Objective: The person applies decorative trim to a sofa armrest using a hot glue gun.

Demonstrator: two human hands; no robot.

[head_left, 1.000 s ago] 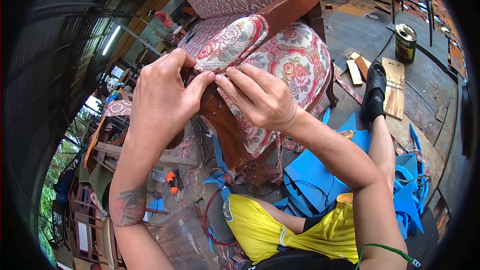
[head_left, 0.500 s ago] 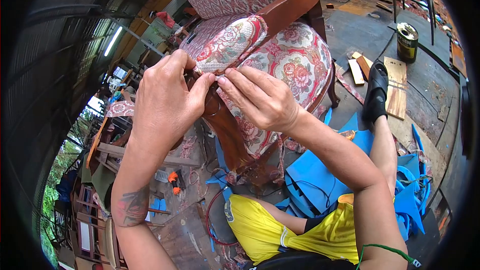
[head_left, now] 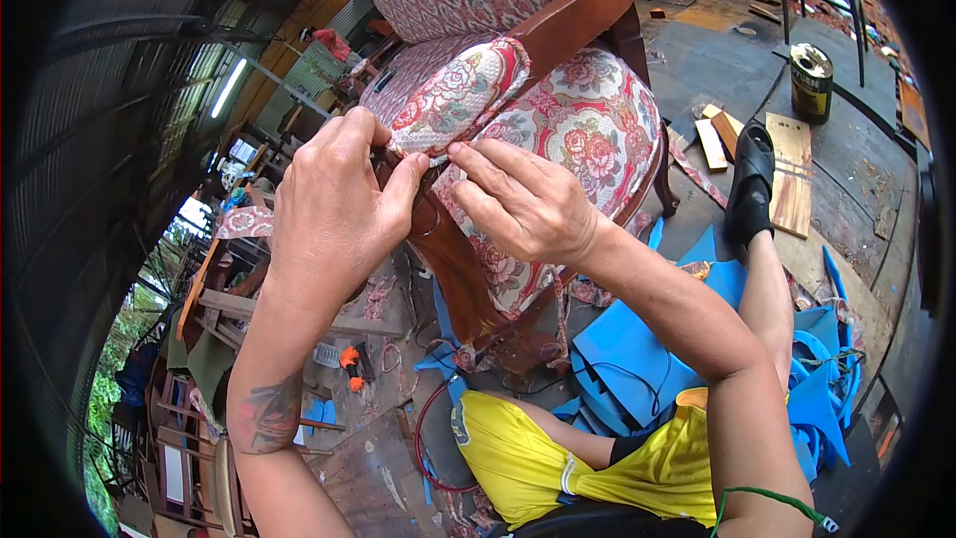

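Note:
A wooden armchair or sofa with floral upholstery [head_left: 588, 139] stands in front of me. Its padded armrest cover [head_left: 458, 95] ends at the curved wooden arm front [head_left: 453, 269]. My left hand [head_left: 339, 189] is closed over the armrest's front end, thumb pressed on the fabric's lower edge. Close beside that thumb, my right hand [head_left: 528, 194] pinches at the same edge, where a thin pale trim strip [head_left: 435, 160] shows between the hands. Some of the left fingers are hidden behind the arm.
Blue sheet pieces [head_left: 637, 349] lie right of my yellow shorts [head_left: 597, 468]. An orange-and-black tool [head_left: 352, 367] and a red hose [head_left: 428, 438] lie on the floor. At right are a can [head_left: 811, 85] and wooden boards [head_left: 790, 174]. Furniture frames [head_left: 189, 438] crowd the left.
My right fingertips have shifted slightly along the fabric edge, away from the left thumb. The left hand keeps its hold on the armrest end.

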